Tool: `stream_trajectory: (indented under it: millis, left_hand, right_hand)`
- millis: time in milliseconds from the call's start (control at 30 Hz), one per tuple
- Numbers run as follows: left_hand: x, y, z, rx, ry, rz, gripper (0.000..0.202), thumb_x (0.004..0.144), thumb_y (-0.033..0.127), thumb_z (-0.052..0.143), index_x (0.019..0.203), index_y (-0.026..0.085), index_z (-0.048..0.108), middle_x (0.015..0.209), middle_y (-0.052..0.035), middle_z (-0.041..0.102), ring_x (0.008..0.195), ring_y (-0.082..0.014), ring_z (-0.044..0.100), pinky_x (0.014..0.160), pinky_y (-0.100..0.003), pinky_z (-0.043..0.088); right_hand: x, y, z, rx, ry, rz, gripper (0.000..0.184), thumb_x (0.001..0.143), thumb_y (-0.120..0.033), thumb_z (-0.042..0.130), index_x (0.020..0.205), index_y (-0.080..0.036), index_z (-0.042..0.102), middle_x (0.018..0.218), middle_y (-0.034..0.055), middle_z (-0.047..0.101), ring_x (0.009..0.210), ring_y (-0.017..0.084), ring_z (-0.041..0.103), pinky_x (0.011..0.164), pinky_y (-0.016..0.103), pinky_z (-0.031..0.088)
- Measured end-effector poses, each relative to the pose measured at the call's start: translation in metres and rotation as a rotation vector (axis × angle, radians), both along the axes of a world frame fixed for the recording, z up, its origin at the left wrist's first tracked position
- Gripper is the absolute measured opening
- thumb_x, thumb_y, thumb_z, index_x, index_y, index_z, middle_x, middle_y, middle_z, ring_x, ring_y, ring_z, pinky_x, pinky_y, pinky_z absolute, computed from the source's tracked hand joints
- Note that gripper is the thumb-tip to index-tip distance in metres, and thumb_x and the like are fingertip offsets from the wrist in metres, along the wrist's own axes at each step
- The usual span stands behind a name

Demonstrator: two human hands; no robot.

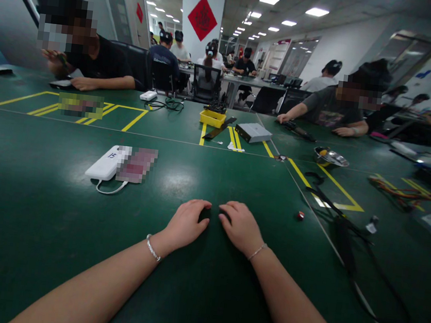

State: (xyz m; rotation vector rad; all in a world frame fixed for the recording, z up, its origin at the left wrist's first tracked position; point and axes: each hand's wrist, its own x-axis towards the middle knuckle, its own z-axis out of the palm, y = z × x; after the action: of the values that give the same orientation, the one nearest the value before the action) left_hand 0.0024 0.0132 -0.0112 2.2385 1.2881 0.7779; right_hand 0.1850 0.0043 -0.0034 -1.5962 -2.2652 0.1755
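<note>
Both of my hands rest on the green tabletop [134, 256], a small gap apart. My left hand [187, 223] lies palm down, fingers loosely bent toward the right and the thumb apart from them; it holds nothing. Facing it, my right hand [242, 228] has its fingers bent toward the left, thumb also apart, with nothing in its grasp. Left of my hands lies a white power bank [105, 163] marked "15", its short white cable [111, 191] looping in front. Beside it is a blurred flat pinkish thing [137, 165]. A small red-and-silver piece [300, 216] lies to the right.
Farther back stand a yellow bin [212, 118], a grey box [253, 132] and a metal bowl [335, 157]. A black strap [342, 238] and coloured wires [398, 193] lie at right. Two people sit across the table, a forearm [107, 83] resting at left.
</note>
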Motion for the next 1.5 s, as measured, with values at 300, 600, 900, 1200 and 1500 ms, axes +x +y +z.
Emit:
stream_trajectory:
  millis: [300, 600, 900, 1200, 1500]
  left_hand:
    - [-0.003, 0.000, 0.002, -0.016, 0.024, -0.020, 0.032, 0.074, 0.019, 0.053, 0.106, 0.020, 0.054, 0.107, -0.0071, 0.060, 0.104, -0.0235, 0.052, 0.093, -0.043, 0.039]
    - [-0.004, 0.001, 0.000, -0.029, 0.021, -0.019, 0.031, 0.075, 0.022, 0.053, 0.106, 0.022, 0.055, 0.106, -0.0059, 0.060, 0.103, -0.0231, 0.053, 0.091, -0.042, 0.039]
    - [-0.004, 0.001, -0.001, -0.032, 0.009, -0.035, 0.028, 0.075, 0.020, 0.053, 0.102, 0.021, 0.056, 0.105, -0.0058, 0.061, 0.104, -0.0229, 0.052, 0.092, -0.042, 0.038]
    - [0.006, -0.005, 0.012, -0.655, -0.644, -0.015, 0.028, 0.082, 0.026, 0.045, 0.107, 0.016, 0.053, 0.108, -0.0096, 0.060, 0.085, -0.0167, 0.058, 0.071, -0.031, 0.046]
    - [0.008, -0.003, 0.005, -0.937, -1.024, -0.138, 0.023, 0.069, 0.020, 0.066, 0.089, 0.012, 0.061, 0.081, -0.0039, 0.062, 0.069, -0.0094, 0.056, 0.066, -0.022, 0.045]
  right_hand:
    - [0.136, 0.009, 0.007, 0.001, -0.112, -1.042, 0.047, 0.075, -0.045, 0.044, 0.109, -0.013, 0.053, 0.103, 0.0191, 0.049, 0.093, 0.031, 0.052, 0.073, 0.041, 0.041]
    - [0.156, 0.009, 0.001, -0.144, -0.119, -1.036, 0.038, 0.077, -0.034, 0.038, 0.096, -0.013, 0.063, 0.088, 0.0182, 0.060, 0.078, 0.028, 0.058, 0.064, 0.040, 0.045]
    - [0.150, 0.005, 0.015, -0.242, -0.189, -1.050, 0.040, 0.076, -0.030, 0.036, 0.095, -0.013, 0.067, 0.098, 0.0213, 0.057, 0.085, 0.033, 0.057, 0.062, 0.041, 0.044]
    - [0.020, -0.007, 0.022, 0.180, 0.131, -0.221, 0.030, 0.084, -0.029, 0.039, 0.100, -0.015, 0.059, 0.086, 0.0086, 0.059, 0.079, 0.018, 0.054, 0.071, 0.031, 0.044]
    - [-0.023, -0.017, 0.011, 0.224, 0.149, 0.136, 0.026, 0.082, -0.026, 0.047, 0.105, -0.018, 0.056, 0.086, 0.0074, 0.058, 0.082, 0.019, 0.052, 0.074, 0.032, 0.043]
